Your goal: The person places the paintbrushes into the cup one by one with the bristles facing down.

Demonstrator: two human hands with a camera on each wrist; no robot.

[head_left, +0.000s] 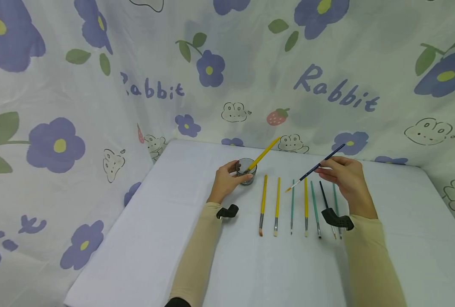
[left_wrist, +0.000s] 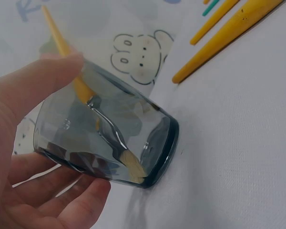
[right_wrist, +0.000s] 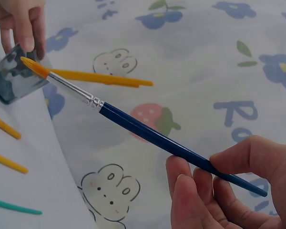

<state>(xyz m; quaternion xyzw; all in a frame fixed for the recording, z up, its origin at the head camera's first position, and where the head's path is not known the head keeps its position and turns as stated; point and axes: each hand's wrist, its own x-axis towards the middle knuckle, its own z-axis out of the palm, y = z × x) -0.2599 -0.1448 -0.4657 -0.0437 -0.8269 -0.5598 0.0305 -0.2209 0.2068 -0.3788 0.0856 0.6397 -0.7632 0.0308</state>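
Observation:
My left hand [head_left: 226, 181] grips a small smoky clear glass [left_wrist: 152, 119], thumb near the rim and fingers round the far side. A yellow-handled paintbrush [head_left: 267, 150] leans in it, pale bristles down near the base. Two yellow handle ends [right_wrist: 128, 82] show close together at the glass in the right wrist view. My right hand [head_left: 346, 179] pinches a dark blue paintbrush [right_wrist: 148, 136] between thumb and fingers, in the air over the row of brushes. Its orange-yellow bristles [right_wrist: 33, 67] point left toward the glass, past a silver ferrule.
Below the hands, several brushes lie side by side on the white table [head_left: 273, 273], bristles toward me: yellow [head_left: 264, 196], teal [head_left: 314, 204] and dark blue [head_left: 323, 194] ones. A patterned cloth [head_left: 250, 85] with flowers and rabbits hangs behind and at the left.

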